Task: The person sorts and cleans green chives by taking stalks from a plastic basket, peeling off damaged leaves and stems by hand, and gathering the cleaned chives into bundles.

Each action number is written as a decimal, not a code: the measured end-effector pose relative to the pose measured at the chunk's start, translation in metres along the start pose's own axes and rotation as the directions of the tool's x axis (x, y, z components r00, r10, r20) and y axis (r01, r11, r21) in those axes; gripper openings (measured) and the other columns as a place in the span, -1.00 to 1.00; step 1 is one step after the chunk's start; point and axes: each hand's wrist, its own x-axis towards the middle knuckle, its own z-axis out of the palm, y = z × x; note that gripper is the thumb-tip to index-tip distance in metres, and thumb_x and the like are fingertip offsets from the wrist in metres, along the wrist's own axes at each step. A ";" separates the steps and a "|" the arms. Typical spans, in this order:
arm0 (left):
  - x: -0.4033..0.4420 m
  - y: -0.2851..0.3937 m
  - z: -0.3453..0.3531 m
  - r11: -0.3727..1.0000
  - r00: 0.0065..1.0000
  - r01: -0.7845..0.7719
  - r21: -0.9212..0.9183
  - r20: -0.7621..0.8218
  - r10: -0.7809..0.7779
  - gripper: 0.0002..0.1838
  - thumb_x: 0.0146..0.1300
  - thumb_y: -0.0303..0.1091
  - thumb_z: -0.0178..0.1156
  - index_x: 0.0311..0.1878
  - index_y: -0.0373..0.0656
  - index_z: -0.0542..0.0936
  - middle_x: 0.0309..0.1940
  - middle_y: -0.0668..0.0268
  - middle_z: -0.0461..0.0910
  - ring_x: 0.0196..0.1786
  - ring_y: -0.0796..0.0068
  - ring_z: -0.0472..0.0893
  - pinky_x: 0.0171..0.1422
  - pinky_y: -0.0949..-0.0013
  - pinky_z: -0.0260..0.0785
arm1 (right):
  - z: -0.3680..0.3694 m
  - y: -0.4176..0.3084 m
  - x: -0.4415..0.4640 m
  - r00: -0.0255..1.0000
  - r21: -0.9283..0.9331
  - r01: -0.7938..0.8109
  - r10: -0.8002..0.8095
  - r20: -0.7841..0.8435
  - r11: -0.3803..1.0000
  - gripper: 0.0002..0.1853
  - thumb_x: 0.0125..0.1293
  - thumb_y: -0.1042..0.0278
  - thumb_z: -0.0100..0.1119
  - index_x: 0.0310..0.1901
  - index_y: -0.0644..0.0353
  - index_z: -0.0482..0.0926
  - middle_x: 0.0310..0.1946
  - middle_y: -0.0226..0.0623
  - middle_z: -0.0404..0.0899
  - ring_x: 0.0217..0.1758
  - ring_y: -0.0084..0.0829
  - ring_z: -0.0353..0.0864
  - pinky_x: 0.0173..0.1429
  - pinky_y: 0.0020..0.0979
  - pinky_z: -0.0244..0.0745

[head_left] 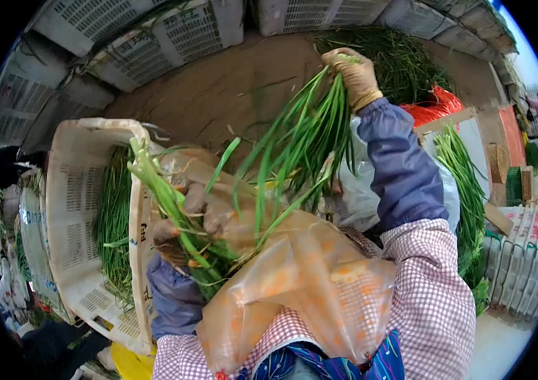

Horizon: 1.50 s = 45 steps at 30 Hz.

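Note:
My right hand (356, 73), in a tan glove, is raised at the upper middle and closed round the pale ends of a bunch of green stalks (310, 136), whose leaves hang down to the left. My left hand (187, 221), in a dirty brown glove, wraps round a smaller bunch of green stalks (202, 256) above my lap. Its pale ends point up and left. A loose leaf (223, 163) shows between the two bunches. Under both lies a translucent plastic apron (307, 259) across my lap.
A white crate (60, 215) holding long greens (114, 234) stands at the left. More greens (462, 190) lie at the right, near red plastic (437, 106). A heap of leaves (395, 60) lies on the floor beyond my right hand. Grey crates (193, 38) line the back.

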 end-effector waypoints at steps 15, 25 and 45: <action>0.032 -0.017 0.019 0.848 0.816 0.398 0.351 -0.557 -0.152 -0.63 0.14 -0.33 0.19 -0.01 -0.28 0.44 -0.30 0.17 0.59 -0.36 0.36 0.62 -0.40 0.45 0.52 | -0.007 -0.061 -0.058 0.900 0.118 -0.140 0.076 0.429 0.983 -0.82 0.09 0.37 0.29 -0.34 0.20 0.49 -0.54 -0.44 0.50 -0.50 -0.55 0.52 -0.42 -0.52 0.47; 0.037 -0.017 0.041 0.689 0.838 0.375 0.620 -0.544 0.033 -0.65 0.15 -0.44 0.18 0.02 -0.28 0.47 -0.29 0.20 0.60 -0.35 0.47 0.62 -0.32 0.44 0.54 | 0.089 -0.046 -0.121 0.695 0.039 -0.426 0.300 0.653 0.904 -0.82 0.05 0.40 0.36 -0.31 0.23 0.61 -0.43 -0.43 0.60 -0.43 -0.67 0.51 -0.39 -0.62 0.42; 0.014 -0.002 -0.001 0.909 0.879 0.305 0.285 -0.452 -0.154 -0.60 0.04 -0.45 0.25 -0.01 -0.20 0.44 -0.36 0.28 0.50 -0.45 0.50 0.52 -0.42 0.43 0.45 | 0.048 -0.025 -0.076 0.940 0.059 -0.209 0.184 0.286 0.976 -0.88 0.10 0.38 0.28 -0.42 0.18 0.53 -0.61 -0.45 0.48 -0.61 -0.62 0.46 -0.54 -0.58 0.40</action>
